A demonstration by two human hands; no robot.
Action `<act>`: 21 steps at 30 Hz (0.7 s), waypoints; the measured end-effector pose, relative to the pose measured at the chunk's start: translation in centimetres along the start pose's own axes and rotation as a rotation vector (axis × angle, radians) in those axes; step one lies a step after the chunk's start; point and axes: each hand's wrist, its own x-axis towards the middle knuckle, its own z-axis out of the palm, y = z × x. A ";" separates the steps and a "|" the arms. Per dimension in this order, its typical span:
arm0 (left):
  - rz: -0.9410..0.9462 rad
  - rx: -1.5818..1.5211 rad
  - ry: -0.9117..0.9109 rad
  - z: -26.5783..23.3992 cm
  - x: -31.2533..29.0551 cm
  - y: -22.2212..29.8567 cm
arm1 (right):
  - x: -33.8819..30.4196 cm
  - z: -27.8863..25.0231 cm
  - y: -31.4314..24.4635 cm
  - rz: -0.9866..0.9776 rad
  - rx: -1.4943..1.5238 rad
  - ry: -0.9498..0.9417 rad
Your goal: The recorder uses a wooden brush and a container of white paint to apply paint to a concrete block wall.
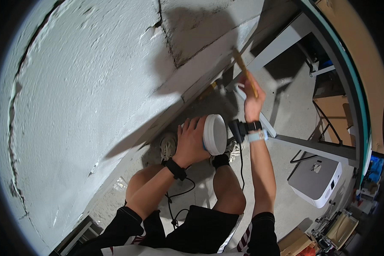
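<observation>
A rough pale wall [81,94] fills the left side, with a dark crack [168,40] in its far part and broad shadows across it. On the right, a grey metal frame [311,146] stands on the concrete floor [292,104]; one of its bars passes just beside the right wrist, bounding the free space there. Above the frame curves the teal edge of a worktop [366,115]. Farther right are a cardboard box [332,111] and a white box-shaped appliance [315,175] with a grey top. A black cable [242,166] hangs from a black device [237,130] at the right wrist, and a pale shoe [168,147] shows left of the left hand [191,143].

The white tub [215,134] is in the left hand, in front of the person's bent legs. It is round and smooth, with a ringed rim and a paler grey face inside. The left grip is spread over its wall, clasping it. The right hand [254,94] is farther off, its grip pinching a brush-like tool [243,67], slim and yellow-brown with a darker far end.

The tub lies tipped over, its long axis roughly left to right, rim facing right. The tool's long axis slants, its dark end pointing far and left toward the wall's base.
</observation>
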 end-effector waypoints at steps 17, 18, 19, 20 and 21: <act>0.050 0.038 -0.056 0.2 4.1 1.0 | -1.1 -3.1 -0.6 0.260 0.156 -0.118; 0.054 -0.058 -0.043 0.2 4.6 1.2 | -1.0 -4.0 -1.2 0.246 0.146 -0.132; 0.049 -0.156 -0.036 0.4 4.9 1.2 | -0.8 -4.7 -2.1 0.242 0.165 -0.137; 0.031 -0.143 -0.064 0.2 5.1 1.1 | -0.8 -5.1 -3.1 0.242 0.190 -0.151; 0.098 -0.172 -0.039 -0.1 5.5 1.3 | -1.2 -5.4 -4.2 0.242 0.211 -0.114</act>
